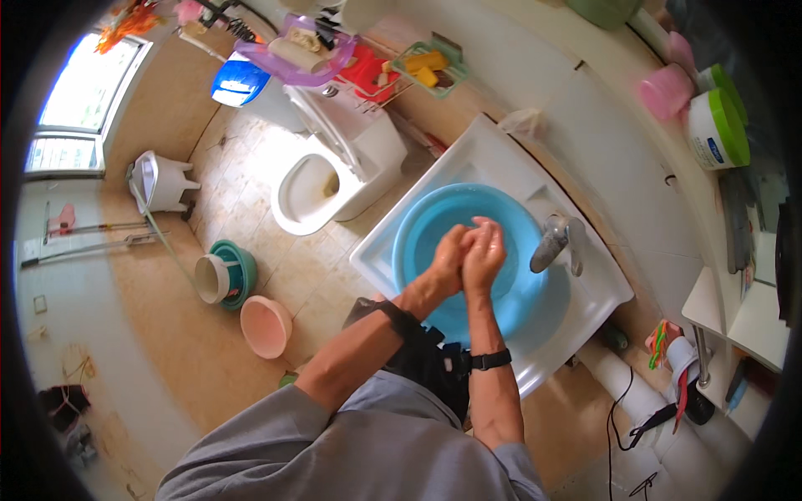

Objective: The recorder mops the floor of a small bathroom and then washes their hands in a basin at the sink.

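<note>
My left hand (448, 258) and my right hand (484, 258) are pressed together over a light-blue plastic basin (407, 219). Both look wet, and their fingers overlap. Whatever lies between the palms is hidden. Water (506, 275) shows inside the basin below them. The basin sits in a white ceramic washbasin (485, 150), and a metal faucet (554, 241) stands just right of my hands, its spout reaching to the basin's rim. Black straps circle both forearms.
A toilet (376, 163) stands beyond the washbasin. Left of it on the floor are a pink basin (266, 327), a green tub (247, 269) and a white stool (164, 185). A green soap basket (454, 69) hangs on the wall. Green-lidded tubs (711, 134) line the right shelf.
</note>
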{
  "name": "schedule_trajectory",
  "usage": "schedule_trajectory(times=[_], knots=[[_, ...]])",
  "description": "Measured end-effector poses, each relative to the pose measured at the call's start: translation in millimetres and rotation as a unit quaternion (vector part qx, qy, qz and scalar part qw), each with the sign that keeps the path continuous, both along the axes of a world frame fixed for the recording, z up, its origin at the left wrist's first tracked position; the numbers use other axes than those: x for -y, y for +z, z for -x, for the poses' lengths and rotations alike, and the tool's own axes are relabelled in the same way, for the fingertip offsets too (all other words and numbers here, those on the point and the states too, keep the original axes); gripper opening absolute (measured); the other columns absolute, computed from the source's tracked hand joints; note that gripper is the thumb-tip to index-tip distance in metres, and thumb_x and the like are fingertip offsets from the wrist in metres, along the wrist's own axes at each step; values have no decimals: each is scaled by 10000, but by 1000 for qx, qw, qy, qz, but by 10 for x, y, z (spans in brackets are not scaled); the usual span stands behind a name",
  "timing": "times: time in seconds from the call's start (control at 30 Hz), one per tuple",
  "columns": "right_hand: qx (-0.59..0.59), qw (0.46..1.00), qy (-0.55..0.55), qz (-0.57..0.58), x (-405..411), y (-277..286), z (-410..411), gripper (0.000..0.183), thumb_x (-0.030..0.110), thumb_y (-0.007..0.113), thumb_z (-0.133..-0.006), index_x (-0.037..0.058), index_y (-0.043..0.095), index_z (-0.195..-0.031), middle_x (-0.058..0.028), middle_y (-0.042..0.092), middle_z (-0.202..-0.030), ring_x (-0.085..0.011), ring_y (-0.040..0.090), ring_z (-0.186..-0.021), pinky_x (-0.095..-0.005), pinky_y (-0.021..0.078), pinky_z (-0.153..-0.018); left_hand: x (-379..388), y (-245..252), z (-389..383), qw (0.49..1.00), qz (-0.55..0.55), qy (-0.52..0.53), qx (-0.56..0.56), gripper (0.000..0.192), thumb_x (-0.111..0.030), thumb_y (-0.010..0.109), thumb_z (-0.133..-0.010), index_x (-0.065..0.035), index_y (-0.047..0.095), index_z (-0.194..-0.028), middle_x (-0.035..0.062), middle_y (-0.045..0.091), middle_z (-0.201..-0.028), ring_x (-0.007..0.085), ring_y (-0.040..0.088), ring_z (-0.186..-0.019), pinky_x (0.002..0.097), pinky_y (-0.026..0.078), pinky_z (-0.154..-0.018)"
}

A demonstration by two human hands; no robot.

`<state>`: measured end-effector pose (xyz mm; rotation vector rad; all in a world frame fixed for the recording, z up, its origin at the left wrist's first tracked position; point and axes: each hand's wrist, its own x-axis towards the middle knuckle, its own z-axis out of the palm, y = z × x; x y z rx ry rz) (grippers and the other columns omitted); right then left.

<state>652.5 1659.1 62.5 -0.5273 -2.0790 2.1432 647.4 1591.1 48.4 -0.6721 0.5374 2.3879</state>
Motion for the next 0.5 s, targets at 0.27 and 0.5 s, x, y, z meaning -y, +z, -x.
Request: schedule_trajectory(times=[0.27, 0.5], knots=[[42, 720, 2, 692, -138, 121, -392, 394, 220, 390, -1006, 3, 394, -1335, -102, 425, -1390, -224, 387, -1308, -350, 335, -1093, 74, 520, 74, 996, -27, -81, 33, 365, -349, 454, -941, -10, 587, -963, 137, 633, -955, 284, 610, -854, 405, 491, -804], [32, 984, 28, 170, -70, 7, -460, 368, 202, 416, -1000, -18, 487, -1287, -64, 508, -1270, -147, 486, -1165, -290, 367, -1008, -161, 223, -28, 983, 173, -3, 64, 239, -244, 507, -931, -21, 550, -853, 109, 595, -795, 241, 578, -708, 378, 506, -667]])
